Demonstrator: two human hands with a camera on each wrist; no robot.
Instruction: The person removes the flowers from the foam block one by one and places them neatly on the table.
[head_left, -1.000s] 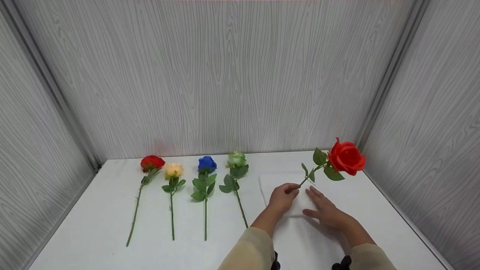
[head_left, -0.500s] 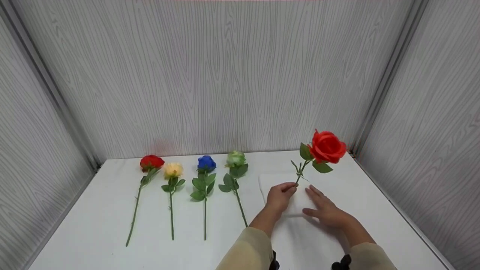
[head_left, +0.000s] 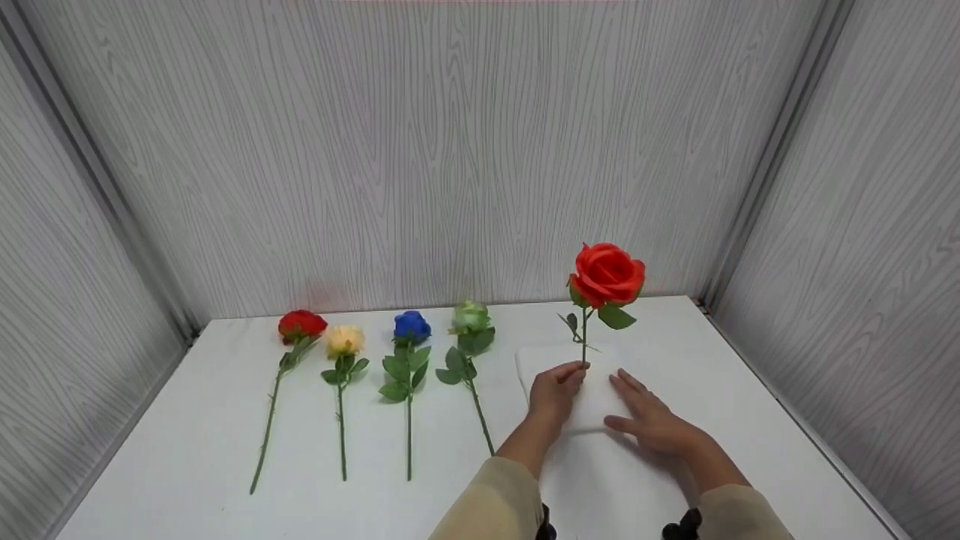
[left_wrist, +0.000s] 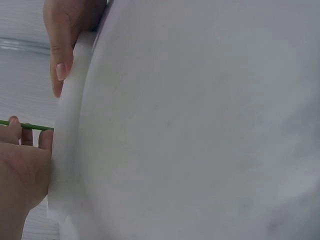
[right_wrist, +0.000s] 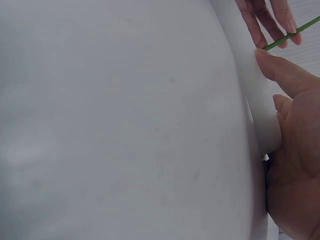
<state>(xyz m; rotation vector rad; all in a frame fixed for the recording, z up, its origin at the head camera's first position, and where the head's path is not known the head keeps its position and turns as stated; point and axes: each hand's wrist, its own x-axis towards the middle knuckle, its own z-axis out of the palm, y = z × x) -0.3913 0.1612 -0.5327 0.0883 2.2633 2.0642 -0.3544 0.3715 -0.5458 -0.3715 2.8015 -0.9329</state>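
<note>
A red rose [head_left: 607,275] stands nearly upright above a white slab [head_left: 596,412] that looks like foam. My left hand [head_left: 553,396] pinches its green stem [left_wrist: 35,126] low down between thumb and fingers. In the left wrist view the stem's lower end meets the face of the slab. My right hand [head_left: 651,421] rests on the slab's right part, fingers straight and spread, thumb pointing toward the stem. From the right wrist, the slab's edge [right_wrist: 252,85] shows beside the right palm and thumb [right_wrist: 285,70].
To the left, a row of flowers lies on the white table [head_left: 187,450]: a dark red one [head_left: 302,325], a peach one [head_left: 344,341], a blue one [head_left: 412,326] and a green one [head_left: 470,318]. Grey wood-grain panels [head_left: 450,150] enclose the back and sides.
The red rose has swung from leaning right to nearly upright, its bloom moving left and up. My left hand has shifted slightly left, still pinching the stem. My right hand has stayed put.
</note>
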